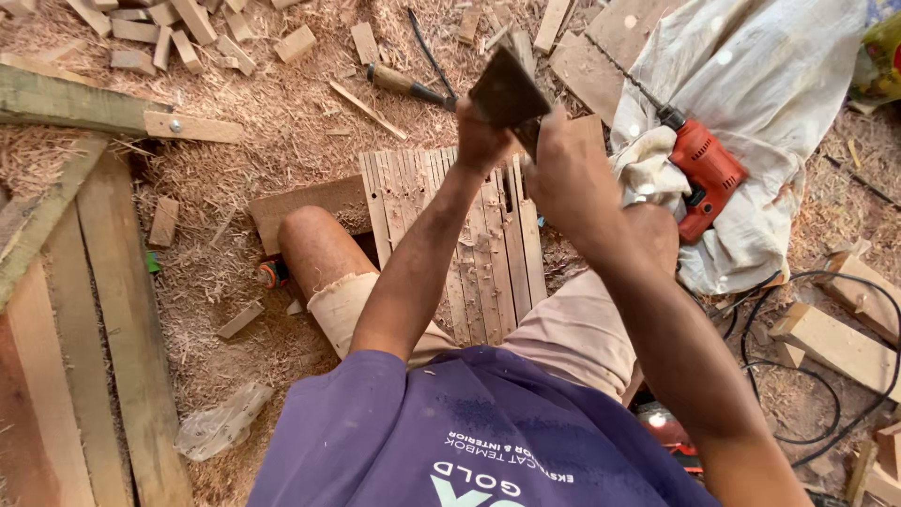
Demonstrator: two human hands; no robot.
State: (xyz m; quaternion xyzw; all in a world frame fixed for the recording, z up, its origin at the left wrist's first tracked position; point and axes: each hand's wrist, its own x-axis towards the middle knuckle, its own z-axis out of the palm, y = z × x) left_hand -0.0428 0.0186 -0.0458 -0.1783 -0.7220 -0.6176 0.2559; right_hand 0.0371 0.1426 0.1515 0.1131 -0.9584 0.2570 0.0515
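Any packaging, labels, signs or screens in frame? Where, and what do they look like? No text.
Plastic wrapper: crumpled, clear, on the sawdust at lower left beside the planks.
Shirt print: white and pale green lettering on the purple shirt, bottom centre.
Colourful package: green, yellow and red, cut off at the top right edge.
No signs or screens.

Ground (282,122) covered in sawdust and wood shavings. Lying on it: short offcut blocks (169,38) at top left; long planks (103,310) at left; a slatted wooden panel (469,225) at centre; a chisel (404,83) above the panel; a pale cloth (760,84) at right, bearing a red power drill (704,174); a black cable (826,357); a crumpled, apparently plastic, wrapper (221,422).
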